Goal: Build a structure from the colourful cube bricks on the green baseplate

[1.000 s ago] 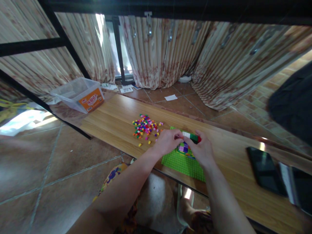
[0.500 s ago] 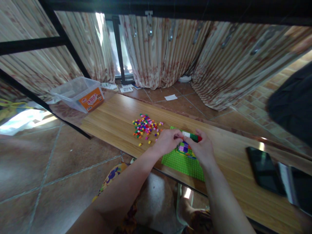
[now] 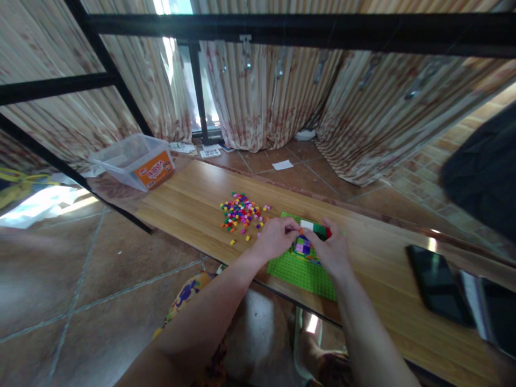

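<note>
A green studded baseplate (image 3: 300, 277) lies on the wooden table with small toy bricks built up on it. My left hand (image 3: 276, 236) is closed in a pinch at the baseplate's far part, with a tiny orange brick (image 3: 301, 231) at its fingertips. From the other side, my right hand (image 3: 332, 250) bends around the built bricks, its thumb reaching to the orange brick and a finger by a red brick (image 3: 328, 233). White bricks (image 3: 307, 223) and green bricks (image 3: 320, 230) form a row between the hands. Purple bricks (image 3: 302, 246) sit nearer me. The right fingers partly hide the build.
Loose coloured bricks (image 3: 242, 212) lie in a heap left of the baseplate. A clear plastic box (image 3: 133, 161) with an orange label stands beyond the left end of the table (image 3: 193, 199). A black phone (image 3: 439, 285) rests at right. A dark metal bar (image 3: 282, 27) crosses above.
The view has tilted up slightly, so the scene sits lower. Both hands stay over the baseplate, with only small finger shifts around the orange brick.
</note>
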The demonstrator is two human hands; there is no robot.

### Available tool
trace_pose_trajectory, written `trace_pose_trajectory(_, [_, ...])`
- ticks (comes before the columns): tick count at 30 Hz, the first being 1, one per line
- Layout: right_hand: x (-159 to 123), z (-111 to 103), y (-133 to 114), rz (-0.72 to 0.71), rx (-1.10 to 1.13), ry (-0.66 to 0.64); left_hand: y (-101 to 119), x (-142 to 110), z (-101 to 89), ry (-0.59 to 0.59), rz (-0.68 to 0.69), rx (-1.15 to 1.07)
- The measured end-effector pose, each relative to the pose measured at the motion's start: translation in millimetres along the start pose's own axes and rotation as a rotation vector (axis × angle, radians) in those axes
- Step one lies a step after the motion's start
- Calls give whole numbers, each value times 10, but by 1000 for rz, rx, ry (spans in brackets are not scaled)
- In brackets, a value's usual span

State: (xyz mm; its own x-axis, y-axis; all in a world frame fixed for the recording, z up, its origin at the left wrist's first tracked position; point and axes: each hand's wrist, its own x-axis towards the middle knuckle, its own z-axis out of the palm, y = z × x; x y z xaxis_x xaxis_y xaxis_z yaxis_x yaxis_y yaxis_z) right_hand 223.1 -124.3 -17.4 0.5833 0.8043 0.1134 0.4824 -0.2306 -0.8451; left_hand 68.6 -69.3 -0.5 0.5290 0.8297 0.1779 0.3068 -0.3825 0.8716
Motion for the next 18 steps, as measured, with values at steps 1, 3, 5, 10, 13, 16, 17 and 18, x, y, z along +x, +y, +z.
trace_pose_trajectory(1, [0, 4, 24, 25, 62, 5, -15, 10, -32, 6, 0, 26])
trace_pose_trajectory(3, [8, 2, 62, 96, 226, 25, -62, 35, -129, 49, -20, 100])
trace_pose_trajectory(5, [24, -15, 86, 159, 367, 63, -126, 59, -263, 119, -62, 200])
trace_pose_trajectory(10, [52, -76, 114, 196, 403, 118, -274, 50, -598, 174, -207, 484])
trace_pose_trajectory(13, [37, -84, 108, 189, 377, 104, -321, 16, -669, 156, -256, 595])
trace_pose_trajectory(16, [23, -74, 99, 188, 362, 93, -337, -2, -613, 150, -207, 636])
trace_pose_trajectory(17, [22, -70, 102, 185, 354, 90, -337, -2, -577, 145, -169, 645])
trace_pose_trajectory(18, [24, -65, 110, 180, 344, 88, -334, 1, -536, 138, -128, 655])
